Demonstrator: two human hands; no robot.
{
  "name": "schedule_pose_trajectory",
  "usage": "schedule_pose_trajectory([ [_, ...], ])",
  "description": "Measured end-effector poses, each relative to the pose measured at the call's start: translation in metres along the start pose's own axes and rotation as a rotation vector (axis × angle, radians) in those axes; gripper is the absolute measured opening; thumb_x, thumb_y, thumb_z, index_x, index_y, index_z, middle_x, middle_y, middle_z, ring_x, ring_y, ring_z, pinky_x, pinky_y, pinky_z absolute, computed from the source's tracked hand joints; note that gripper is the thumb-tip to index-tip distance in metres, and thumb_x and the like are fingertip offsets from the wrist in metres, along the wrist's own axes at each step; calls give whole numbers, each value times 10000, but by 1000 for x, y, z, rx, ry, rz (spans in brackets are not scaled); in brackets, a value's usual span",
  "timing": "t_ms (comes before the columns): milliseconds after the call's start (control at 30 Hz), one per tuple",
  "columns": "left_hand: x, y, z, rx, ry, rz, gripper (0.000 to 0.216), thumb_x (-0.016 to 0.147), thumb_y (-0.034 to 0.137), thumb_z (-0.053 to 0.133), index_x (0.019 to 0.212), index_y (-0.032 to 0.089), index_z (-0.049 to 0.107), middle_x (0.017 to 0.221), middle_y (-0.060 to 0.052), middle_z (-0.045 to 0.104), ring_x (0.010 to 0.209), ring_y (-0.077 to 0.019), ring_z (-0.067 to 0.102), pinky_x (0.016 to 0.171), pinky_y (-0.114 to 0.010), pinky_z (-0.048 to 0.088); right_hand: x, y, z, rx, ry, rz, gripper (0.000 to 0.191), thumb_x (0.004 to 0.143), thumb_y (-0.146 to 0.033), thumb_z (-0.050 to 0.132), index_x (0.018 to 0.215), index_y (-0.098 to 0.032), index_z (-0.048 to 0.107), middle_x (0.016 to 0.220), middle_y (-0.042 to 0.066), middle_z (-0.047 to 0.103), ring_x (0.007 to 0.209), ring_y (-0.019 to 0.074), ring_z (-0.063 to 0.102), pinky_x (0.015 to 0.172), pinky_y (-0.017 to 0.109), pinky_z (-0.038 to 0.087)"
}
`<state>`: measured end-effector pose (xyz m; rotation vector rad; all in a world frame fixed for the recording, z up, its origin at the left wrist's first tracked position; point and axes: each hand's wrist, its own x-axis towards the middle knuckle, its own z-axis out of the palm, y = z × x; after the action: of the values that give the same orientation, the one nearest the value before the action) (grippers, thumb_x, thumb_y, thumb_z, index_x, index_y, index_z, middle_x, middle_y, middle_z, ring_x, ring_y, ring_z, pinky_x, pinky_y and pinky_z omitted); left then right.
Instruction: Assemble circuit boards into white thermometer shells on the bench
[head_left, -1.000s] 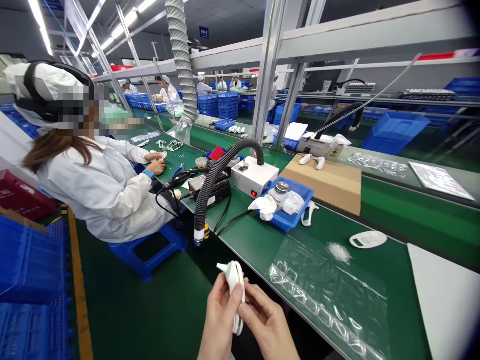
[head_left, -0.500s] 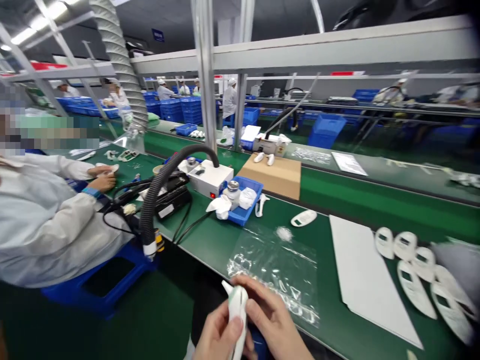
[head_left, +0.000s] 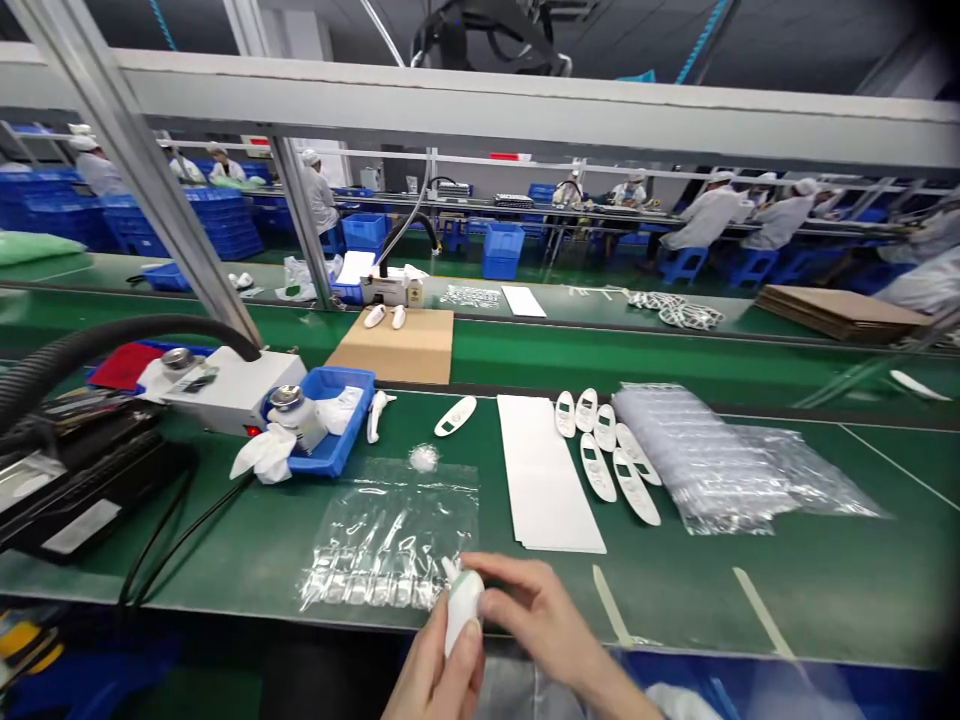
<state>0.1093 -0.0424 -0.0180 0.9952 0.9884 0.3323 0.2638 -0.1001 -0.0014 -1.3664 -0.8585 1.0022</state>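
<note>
A white ear thermometer (head_left: 463, 608) with a pale green band and a pointed tip is held up at the table's front edge. My left hand (head_left: 436, 672) wraps its lower body, thumb along the near side. My right hand (head_left: 541, 618) grips the upper end, index finger at the top by the tip and thumb against the side. Just beyond my hands lies a clear plastic bag (head_left: 390, 510) with small clear pieces along its near edge. The palms hide part of the thermometer's body.
White oval shells (head_left: 598, 468) lie right of a stack of white sheets (head_left: 551, 480). Further right are clear bubble bags (head_left: 697, 455). A blue tray (head_left: 352, 415) holding a metal-topped bottle (head_left: 296, 415) stands left, near a white box (head_left: 240, 385) and black hose (head_left: 97, 345).
My view has swung to the right, so the neighbouring person has left the frame and the bubble bags have come in. The thermometer has turned slightly; both hands still hold it.
</note>
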Motion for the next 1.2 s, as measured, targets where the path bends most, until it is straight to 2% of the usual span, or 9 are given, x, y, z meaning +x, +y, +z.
schedule_pose_trajectory([
  [100,16,32,26,1,-221,77,560,773,617,565,1129,184,558,714,-5,623,454,-75,494,475,-210,438,14,3,-72,-431,197,-171,227,869,-374,569,927,-211,716,932,83,649,915,240,588,852,386,440],
  [200,37,57,56,-32,-267,141,465,779,596,570,924,155,591,765,-20,602,562,-103,555,571,-251,514,23,16,-127,-669,258,-184,199,875,-290,516,868,-192,690,861,68,575,811,213,561,751,355,439],
  [300,64,59,85,-35,-254,151,478,767,592,591,898,132,607,759,-48,614,751,-168,619,751,-314,542,27,29,-146,-755,202,-137,148,861,-223,509,834,-194,651,852,46,539,801,195,544,733,330,433],
  [467,106,35,105,42,-214,208,486,755,599,600,879,129,610,772,-82,654,788,-191,630,796,-335,514,32,33,-140,-822,177,-102,92,841,-181,496,777,-204,557,833,31,527,810,198,524,739,332,426],
  [600,115,29,104,40,-213,199,509,752,616,591,907,132,603,798,-86,663,821,-195,643,815,-329,511,34,32,-140,-829,212,-134,152,873,-179,434,729,-210,468,801,27,508,794,199,500,739,341,403],
  [767,99,45,101,28,-248,152,650,743,751,439,828,127,604,654,-67,656,614,-161,628,640,-285,513,17,0,-130,-625,289,-141,187,928,-289,402,759,-216,435,709,-14,444,659,161,425,619,290,354],
  [867,80,55,94,-25,-293,110,721,756,782,340,767,117,618,480,-24,576,420,-109,515,466,-220,404,6,-31,-100,-444,166,-145,215,942,-326,420,761,-214,445,719,-17,464,661,146,444,610,269,364],
  [967,61,58,84,-157,-285,83,644,773,746,390,752,134,587,457,9,541,407,-87,467,440,-198,354,4,-50,-62,-295,5,-142,208,961,-300,408,772,-218,435,705,-21,525,643,139,523,632,268,410],
  [1200,40,54,64,-262,-204,49,572,807,687,430,841,134,574,472,33,515,436,-91,462,459,-204,361,24,-41,-23,-497,91,-219,185,954,-220,390,788,-214,473,758,-3,510,668,141,519,604,261,400],
])
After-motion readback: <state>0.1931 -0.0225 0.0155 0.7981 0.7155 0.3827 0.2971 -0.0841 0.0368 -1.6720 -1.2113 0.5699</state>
